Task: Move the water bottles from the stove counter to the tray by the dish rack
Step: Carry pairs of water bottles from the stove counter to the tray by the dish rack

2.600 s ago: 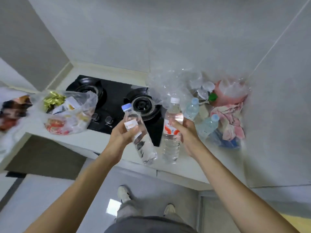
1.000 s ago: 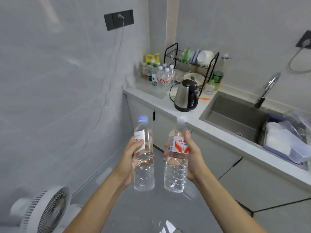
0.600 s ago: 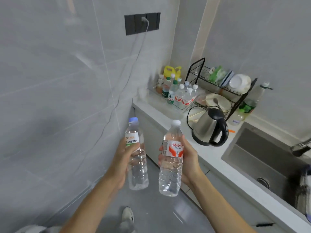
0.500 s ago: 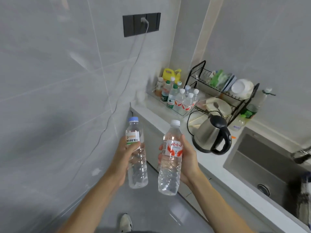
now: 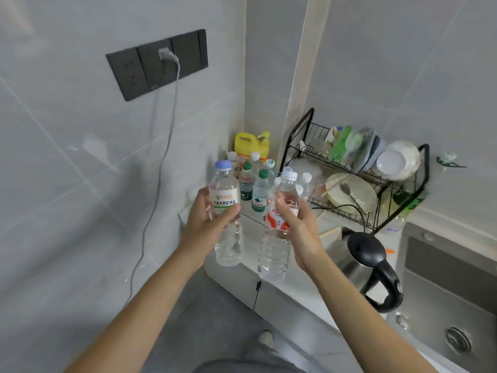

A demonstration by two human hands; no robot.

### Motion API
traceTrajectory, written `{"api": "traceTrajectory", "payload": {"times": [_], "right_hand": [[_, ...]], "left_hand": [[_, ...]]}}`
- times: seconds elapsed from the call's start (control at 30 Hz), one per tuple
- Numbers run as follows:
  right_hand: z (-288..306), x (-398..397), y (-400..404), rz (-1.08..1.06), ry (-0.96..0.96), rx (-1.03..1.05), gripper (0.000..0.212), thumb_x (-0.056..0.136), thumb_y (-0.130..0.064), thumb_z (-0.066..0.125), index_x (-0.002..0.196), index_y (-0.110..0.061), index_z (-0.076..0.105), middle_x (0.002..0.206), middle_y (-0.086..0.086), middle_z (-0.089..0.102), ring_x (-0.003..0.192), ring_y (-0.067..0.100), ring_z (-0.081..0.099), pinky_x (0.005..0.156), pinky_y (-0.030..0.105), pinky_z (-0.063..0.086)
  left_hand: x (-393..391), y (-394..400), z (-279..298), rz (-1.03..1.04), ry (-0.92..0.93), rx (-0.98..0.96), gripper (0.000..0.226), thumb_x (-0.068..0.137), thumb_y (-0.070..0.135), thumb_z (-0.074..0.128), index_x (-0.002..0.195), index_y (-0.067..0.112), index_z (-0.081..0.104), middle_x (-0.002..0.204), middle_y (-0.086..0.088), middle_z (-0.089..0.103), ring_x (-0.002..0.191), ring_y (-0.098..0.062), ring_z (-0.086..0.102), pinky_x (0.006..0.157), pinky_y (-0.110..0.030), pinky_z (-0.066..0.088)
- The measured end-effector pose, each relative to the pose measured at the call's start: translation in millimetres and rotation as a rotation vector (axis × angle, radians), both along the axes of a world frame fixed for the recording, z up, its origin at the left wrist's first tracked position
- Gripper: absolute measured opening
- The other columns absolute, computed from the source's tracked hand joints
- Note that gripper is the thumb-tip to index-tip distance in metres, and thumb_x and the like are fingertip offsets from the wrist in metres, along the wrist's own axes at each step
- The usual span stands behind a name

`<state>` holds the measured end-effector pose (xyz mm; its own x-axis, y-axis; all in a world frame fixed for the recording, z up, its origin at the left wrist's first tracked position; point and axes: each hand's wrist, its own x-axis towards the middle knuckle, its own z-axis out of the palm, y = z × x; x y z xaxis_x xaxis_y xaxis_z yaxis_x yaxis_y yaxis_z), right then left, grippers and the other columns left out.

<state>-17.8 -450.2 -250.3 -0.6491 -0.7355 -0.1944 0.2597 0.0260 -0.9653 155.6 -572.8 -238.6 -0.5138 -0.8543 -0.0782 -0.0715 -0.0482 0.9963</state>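
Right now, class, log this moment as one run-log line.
left hand: holds blue-capped bottle | right hand: holds white-capped bottle | phase: nearing tray | unplaced

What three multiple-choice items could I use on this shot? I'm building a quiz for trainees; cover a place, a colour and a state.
1. Where does the electric kettle stand?
A. in the sink
B. on the counter between dish rack and sink
C. on the floor

2. What colour is the cap of the bottle in the left hand?
A. light blue
B. red
C. yellow

3. What state are the two carried bottles in?
A. lying in the tray
B. uncapped
C. capped, held in the air

Key: 1 B, it sits on the counter before the rack. 2 A, the blue-capped bottle shows it. 3 C, the right hand grips the white-capped bottle clear of the counter.
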Motion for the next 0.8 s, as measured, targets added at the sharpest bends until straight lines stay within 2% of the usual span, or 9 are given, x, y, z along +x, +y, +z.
{"api": "traceTrajectory", "payload": {"times": [0.17,0.23,0.3,0.37,0.43,0.5,0.57,0.67,0.8], "right_hand": [[-9,-69,-37,-0.091,0.260,0.044,0.040,0.086,-0.035,0.087,0.119,-0.023,0.068,0.105,-0.010,0.079,0.099,0.009,0.076,0.092,0.037,0.059],[-18,-88,-48,-0.098,0.316,0.109,0.044,0.082,-0.036,0.090,0.117,-0.022,0.068,0.099,-0.012,0.077,0.094,0.006,0.074,0.086,0.036,0.060],[-29,-101,-53,-0.091,0.331,0.132,0.051,0.079,-0.033,0.093,0.121,-0.021,0.067,0.102,-0.010,0.076,0.096,0.009,0.074,0.085,0.039,0.063],[-39,-107,-57,-0.103,0.359,0.157,0.054,0.077,-0.024,0.095,0.122,-0.019,0.066,0.107,-0.005,0.075,0.099,0.013,0.073,0.085,0.034,0.063],[-48,-110,-61,-0.114,0.375,0.188,0.055,0.075,-0.017,0.096,0.120,-0.017,0.065,0.109,-0.002,0.074,0.102,0.014,0.072,0.082,0.027,0.061],[-62,-108,-66,-0.112,0.400,0.243,0.057,0.071,-0.020,0.097,0.118,-0.022,0.064,0.108,-0.007,0.075,0.103,0.014,0.071,0.083,0.030,0.060],[-76,-104,-68,-0.090,0.457,0.340,0.060,0.067,-0.033,0.095,0.117,-0.033,0.063,0.109,-0.011,0.073,0.105,0.013,0.069,0.089,0.038,0.059],[-92,-97,-67,-0.058,0.565,0.486,0.064,0.067,-0.039,0.093,0.122,-0.027,0.061,0.112,-0.007,0.070,0.101,0.015,0.064,0.089,0.035,0.055],[-106,-89,-65,-0.069,0.619,0.590,0.061,0.071,-0.030,0.095,0.121,-0.018,0.061,0.112,-0.002,0.068,0.097,0.017,0.062,0.082,0.030,0.048]], "left_hand": [[-72,-55,0,-0.039,-0.147,-0.200,0.057,0.075,0.021,0.095,0.119,0.039,0.064,0.110,0.011,0.077,0.102,-0.008,0.073,0.082,-0.029,0.060],[-99,-70,-5,-0.055,-0.195,-0.267,0.062,0.070,0.028,0.096,0.120,0.045,0.063,0.110,0.010,0.077,0.100,-0.010,0.073,0.084,-0.034,0.060],[-121,-80,-12,-0.083,-0.277,-0.344,0.062,0.069,0.032,0.096,0.116,0.050,0.059,0.107,0.013,0.075,0.094,-0.004,0.069,0.083,-0.032,0.056],[-137,-91,-24,-0.120,-0.362,-0.403,0.067,0.066,0.039,0.096,0.120,0.047,0.059,0.107,0.016,0.074,0.093,-0.004,0.067,0.082,-0.032,0.053],[-150,-104,-39,-0.169,-0.418,-0.438,0.069,0.060,0.049,0.093,0.120,0.039,0.061,0.104,0.016,0.075,0.095,-0.012,0.071,0.082,-0.036,0.057],[-157,-113,-52,-0.218,-0.493,-0.476,0.068,0.055,0.060,0.086,0.114,0.035,0.062,0.099,0.014,0.074,0.097,-0.018,0.071,0.081,-0.041,0.059],[-160,-119,-65,-0.263,-0.554,-0.523,0.073,0.053,0.067,0.080,0.116,0.033,0.062,0.105,0.011,0.074,0.101,-0.019,0.069,0.084,-0.041,0.058],[-161,-123,-82,-0.372,-0.612,-0.549,0.073,0.062,0.057,0.087,0.124,0.029,0.061,0.111,0.008,0.072,0.105,-0.024,0.068,0.085,-0.040,0.057],[-163,-126,-103,-0.557,-0.701,-0.543,0.056,0.071,0.049,0.087,0.117,0.031,0.060,0.096,0.013,0.068,0.094,-0.023,0.068,0.073,-0.034,0.052]]}}
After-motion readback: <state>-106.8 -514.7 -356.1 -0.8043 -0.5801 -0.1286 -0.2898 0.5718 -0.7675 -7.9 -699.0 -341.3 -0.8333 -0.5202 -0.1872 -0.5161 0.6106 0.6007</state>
